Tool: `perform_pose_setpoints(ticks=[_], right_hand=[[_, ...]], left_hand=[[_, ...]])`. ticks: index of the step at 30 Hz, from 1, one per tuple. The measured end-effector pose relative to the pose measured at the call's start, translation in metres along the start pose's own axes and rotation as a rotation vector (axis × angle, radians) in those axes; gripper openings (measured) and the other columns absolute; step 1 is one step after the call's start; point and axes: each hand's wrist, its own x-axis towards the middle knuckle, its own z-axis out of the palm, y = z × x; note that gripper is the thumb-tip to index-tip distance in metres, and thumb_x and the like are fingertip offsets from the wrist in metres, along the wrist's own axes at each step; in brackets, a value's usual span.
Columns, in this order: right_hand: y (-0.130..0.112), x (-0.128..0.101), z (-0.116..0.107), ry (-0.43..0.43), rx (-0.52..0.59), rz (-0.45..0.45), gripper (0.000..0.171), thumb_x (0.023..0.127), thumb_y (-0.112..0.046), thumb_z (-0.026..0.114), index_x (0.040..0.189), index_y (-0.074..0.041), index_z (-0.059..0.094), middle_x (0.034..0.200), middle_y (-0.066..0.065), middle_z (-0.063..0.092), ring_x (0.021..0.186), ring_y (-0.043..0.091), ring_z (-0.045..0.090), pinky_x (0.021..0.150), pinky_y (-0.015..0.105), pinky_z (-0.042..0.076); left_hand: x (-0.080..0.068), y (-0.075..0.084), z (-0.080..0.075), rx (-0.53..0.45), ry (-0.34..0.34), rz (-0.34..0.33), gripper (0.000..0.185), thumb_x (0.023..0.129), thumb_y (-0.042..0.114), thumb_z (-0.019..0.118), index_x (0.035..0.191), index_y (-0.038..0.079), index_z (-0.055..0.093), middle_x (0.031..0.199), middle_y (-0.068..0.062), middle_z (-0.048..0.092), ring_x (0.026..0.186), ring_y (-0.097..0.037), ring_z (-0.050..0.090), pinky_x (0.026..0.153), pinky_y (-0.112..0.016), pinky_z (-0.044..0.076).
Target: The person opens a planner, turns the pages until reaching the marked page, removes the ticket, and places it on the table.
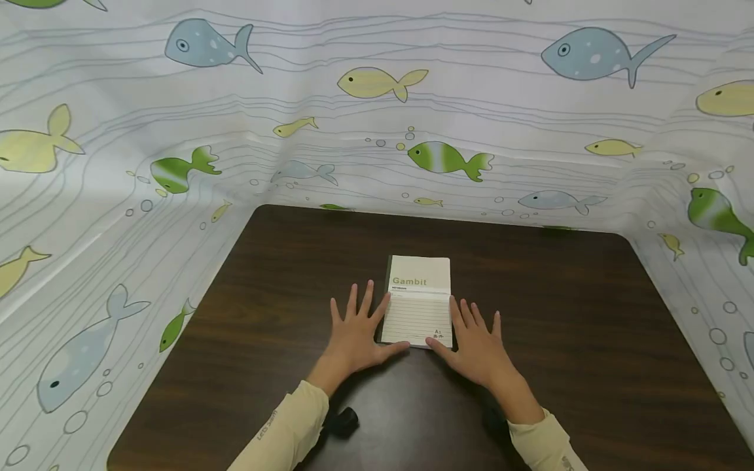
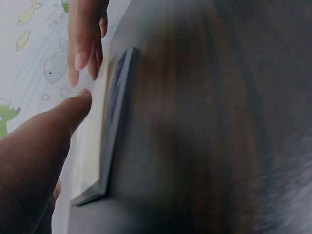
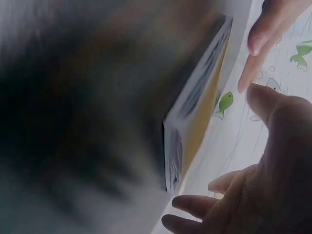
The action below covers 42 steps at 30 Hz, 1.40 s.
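Note:
A small cream notebook (image 1: pixel 419 314) with a dark spine and the word "Gambit" on its cover lies closed on the dark wooden table. At its left side is my left hand (image 1: pixel 356 337), fingers spread and straight, the thumb tip at the notebook's near edge. My right hand (image 1: pixel 476 343) mirrors it on the right, fingertips along that side and thumb tip at the near right corner. In the left wrist view the notebook (image 2: pixel 95 141) shows its edge side-on beside the thumb. The right wrist view shows the page edges of the notebook (image 3: pixel 187 117).
A dark brown table (image 1: pixel 235 366) with rounded corners spreads around the hands. White sheeting (image 1: pixel 377 39) printed with fish surrounds it at the back and sides. A small black object (image 1: pixel 343 423) sits beside the left wrist.

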Motion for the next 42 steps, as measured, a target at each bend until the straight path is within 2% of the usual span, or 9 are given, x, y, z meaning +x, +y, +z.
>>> perform_pose_setpoints(ticks=[4,9,17,27,32,36,39,42], right_hand=[[-0.001,-0.004,0.006,-0.015,0.025,-0.006,0.1,0.088,-0.073,0.045,0.155,-0.005,0.015,0.155,0.021,0.027,0.142,0.041,0.024,0.106,0.073,0.003],[0.0,-0.007,0.01,-0.007,0.067,-0.024,0.098,0.09,-0.069,0.046,0.155,-0.003,0.014,0.157,0.016,0.025,0.143,0.038,0.023,0.108,0.071,0.001],[-0.002,-0.008,0.006,0.047,0.14,-0.042,0.093,0.093,-0.065,0.046,0.154,-0.002,0.017,0.156,0.015,0.028,0.144,0.034,0.024,0.11,0.068,0.001],[-0.002,-0.006,0.011,0.162,0.234,-0.068,0.086,0.095,-0.06,0.047,0.155,-0.006,0.017,0.156,0.012,0.03,0.143,0.028,0.029,0.112,0.065,0.006],[-0.003,-0.003,0.012,0.223,0.326,-0.119,0.077,0.098,-0.049,0.049,0.156,-0.008,0.017,0.158,0.009,0.026,0.143,0.026,0.029,0.112,0.063,0.013],[-0.004,-0.004,0.017,0.26,0.388,-0.183,0.064,0.103,-0.033,0.043,0.154,-0.003,0.018,0.158,0.012,0.026,0.144,0.026,0.027,0.111,0.064,0.015],[-0.004,-0.005,0.02,0.24,0.403,-0.196,0.056,0.105,-0.027,0.038,0.151,0.002,0.025,0.155,0.015,0.03,0.142,0.027,0.03,0.111,0.064,0.014],[-0.005,-0.006,0.022,0.157,0.385,-0.155,0.057,0.106,-0.035,0.035,0.149,0.003,0.033,0.153,0.014,0.035,0.14,0.028,0.034,0.111,0.065,0.01]], left_hand=[[-0.004,0.001,0.009,-0.009,-0.006,-0.004,0.108,0.072,0.091,0.038,0.157,0.028,0.018,0.162,-0.01,0.006,0.147,-0.04,0.006,0.106,-0.074,0.01],[-0.006,0.002,0.016,-0.072,-0.011,-0.031,0.112,0.07,0.09,0.045,0.157,0.026,0.016,0.162,-0.012,0.005,0.145,-0.045,0.007,0.105,-0.074,0.01],[-0.004,0.004,0.02,-0.159,0.021,-0.092,0.119,0.068,0.092,0.043,0.158,0.022,0.009,0.162,-0.015,-0.001,0.143,-0.048,0.01,0.105,-0.075,0.012],[-0.003,0.007,0.021,-0.16,0.049,-0.108,0.117,0.071,0.087,0.048,0.157,0.016,0.012,0.16,-0.02,0.005,0.142,-0.046,0.02,0.102,-0.076,0.016],[-0.004,0.006,0.02,-0.177,0.075,-0.115,0.111,0.077,0.082,0.05,0.157,0.014,0.016,0.16,-0.021,0.008,0.141,-0.044,0.024,0.103,-0.075,0.019],[-0.007,0.005,0.019,-0.196,0.09,-0.119,0.109,0.079,0.08,0.05,0.156,0.011,0.017,0.159,-0.022,0.01,0.14,-0.043,0.027,0.103,-0.074,0.02],[-0.008,0.004,0.019,-0.231,0.105,-0.117,0.108,0.081,0.079,0.047,0.156,0.008,0.016,0.159,-0.022,0.012,0.14,-0.042,0.028,0.104,-0.073,0.02],[-0.01,0.002,0.017,-0.293,0.116,-0.128,0.107,0.082,0.079,0.044,0.156,0.008,0.013,0.16,-0.021,0.01,0.142,-0.039,0.026,0.106,-0.071,0.02]])
